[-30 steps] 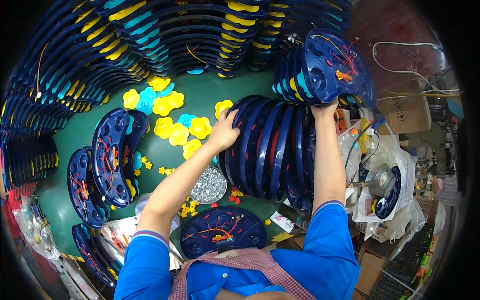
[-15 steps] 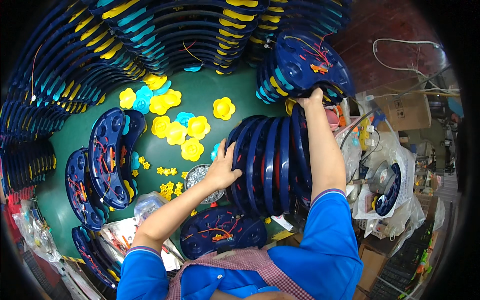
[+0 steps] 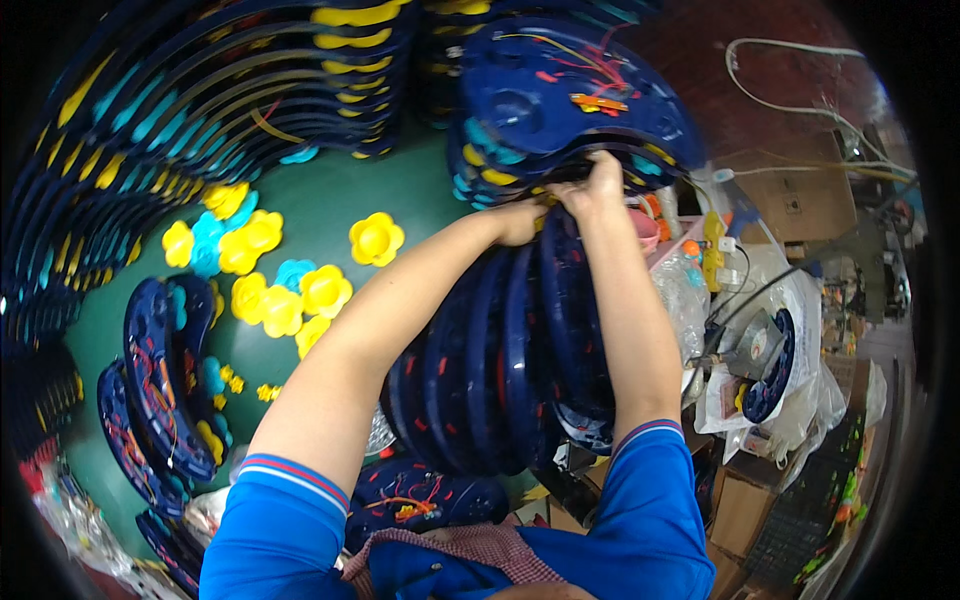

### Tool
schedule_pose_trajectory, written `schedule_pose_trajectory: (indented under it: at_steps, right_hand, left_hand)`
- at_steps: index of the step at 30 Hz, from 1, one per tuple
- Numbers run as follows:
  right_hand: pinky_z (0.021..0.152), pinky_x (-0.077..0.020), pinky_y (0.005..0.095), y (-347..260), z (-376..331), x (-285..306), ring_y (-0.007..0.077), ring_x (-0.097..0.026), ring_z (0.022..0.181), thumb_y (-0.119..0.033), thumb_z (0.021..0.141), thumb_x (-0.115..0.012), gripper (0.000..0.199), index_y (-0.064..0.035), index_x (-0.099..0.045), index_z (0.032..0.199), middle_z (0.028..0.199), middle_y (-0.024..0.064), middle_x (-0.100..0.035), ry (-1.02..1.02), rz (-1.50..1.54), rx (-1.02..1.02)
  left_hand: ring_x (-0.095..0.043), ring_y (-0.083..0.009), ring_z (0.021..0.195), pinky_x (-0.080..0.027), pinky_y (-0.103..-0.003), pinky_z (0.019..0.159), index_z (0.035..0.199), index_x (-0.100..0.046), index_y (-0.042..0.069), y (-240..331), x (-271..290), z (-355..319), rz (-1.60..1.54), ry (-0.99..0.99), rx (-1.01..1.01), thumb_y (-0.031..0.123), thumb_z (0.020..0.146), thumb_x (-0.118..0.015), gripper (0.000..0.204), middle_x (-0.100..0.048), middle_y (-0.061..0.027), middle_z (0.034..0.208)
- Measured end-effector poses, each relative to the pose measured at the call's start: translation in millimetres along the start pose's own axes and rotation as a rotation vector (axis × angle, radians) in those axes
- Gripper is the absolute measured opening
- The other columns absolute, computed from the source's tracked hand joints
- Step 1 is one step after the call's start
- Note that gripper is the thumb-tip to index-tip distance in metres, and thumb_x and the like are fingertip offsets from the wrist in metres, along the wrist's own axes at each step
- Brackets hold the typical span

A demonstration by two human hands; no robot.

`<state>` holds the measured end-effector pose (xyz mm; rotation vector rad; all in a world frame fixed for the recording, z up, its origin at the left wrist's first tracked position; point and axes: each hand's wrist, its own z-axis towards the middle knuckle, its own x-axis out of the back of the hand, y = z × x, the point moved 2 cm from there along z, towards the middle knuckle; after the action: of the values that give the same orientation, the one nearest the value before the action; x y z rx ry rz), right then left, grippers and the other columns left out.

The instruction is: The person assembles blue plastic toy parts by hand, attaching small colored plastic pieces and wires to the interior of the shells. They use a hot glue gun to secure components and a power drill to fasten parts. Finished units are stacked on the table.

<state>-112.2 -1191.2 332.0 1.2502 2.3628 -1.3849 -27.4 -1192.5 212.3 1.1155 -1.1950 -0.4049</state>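
Panels (image 3: 570, 115) left of carton (image 3: 770, 210), print blurred

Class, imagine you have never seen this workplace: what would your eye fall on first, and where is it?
Probably the tall curved stacks, dark blue striped with yellow and teal, filling the upper left. Next, the wired blue panel at upper centre, with the left hand and right hand near its lower edge. Bright yellow flower-shaped pieces also stand out on the green tabletop.
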Motion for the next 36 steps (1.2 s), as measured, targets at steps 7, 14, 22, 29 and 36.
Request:
schedule_pose_trajectory:
  at_steps: [7,14,22,29,36]
  right_hand:
    - [0.104,-0.0284,0.0619,7,45,29,0.0371,-0.042,0.127,-0.02,0.091,-0.033,0.045,0.001,-0.046,0.129,0.138,0.0194,-0.045,0.003,0.009,-0.047]
    - [0.106,-0.0207,0.0637,14,49,40,0.0343,-0.038,0.132,-0.024,0.095,-0.027,0.048,-0.0044,-0.044,0.136,0.143,0.0141,-0.043,0.022,0.014,-0.077]
    - [0.107,-0.0342,0.0462,9,70,63,0.0311,-0.043,0.128,-0.016,0.091,-0.036,0.046,-0.0069,-0.045,0.136,0.14,0.0099,-0.047,0.076,-0.111,0.049]
    - [0.104,-0.0288,0.046,9,-24,-1,0.0279,-0.043,0.121,-0.012,0.085,-0.054,0.051,-0.0059,-0.035,0.133,0.134,0.0149,-0.042,0.281,-0.118,0.433]
    - [0.097,-0.0311,0.0429,23,-68,-10,0.023,-0.042,0.121,-0.009,0.086,-0.049,0.057,-0.0091,-0.031,0.14,0.136,0.0099,-0.041,0.118,-0.222,0.731]
  left_hand:
    - [-0.034,-0.0355,0.134,-0.027,-0.039,0.111,0.133,-0.05,0.007,-57,-37,19,0.169,0.039,-0.144,0.021,0.085,-0.057,0.05,-0.04,-0.0201,0.143]
    - [-0.042,-0.0323,0.129,-0.032,-0.038,0.108,0.134,-0.051,0.016,10,36,-64,0.379,-0.519,0.246,0.033,0.095,-0.043,0.043,-0.049,-0.0139,0.138]
    - [-0.056,-0.03,0.115,-0.044,-0.04,0.093,0.114,-0.066,0.009,43,58,-124,0.475,-0.293,0.709,0.064,0.091,-0.033,0.069,-0.063,-0.0129,0.119]
    - [-0.037,-0.0381,0.129,-0.027,-0.045,0.108,0.116,-0.067,0.032,-5,40,-133,0.263,0.003,0.478,0.03,0.087,-0.051,0.033,-0.043,-0.0158,0.141]
    - [-0.056,-0.0263,0.113,-0.048,-0.039,0.09,0.112,-0.067,0.019,8,45,-116,0.519,-0.062,0.126,0.025,0.087,-0.053,0.029,-0.058,-0.0042,0.128]
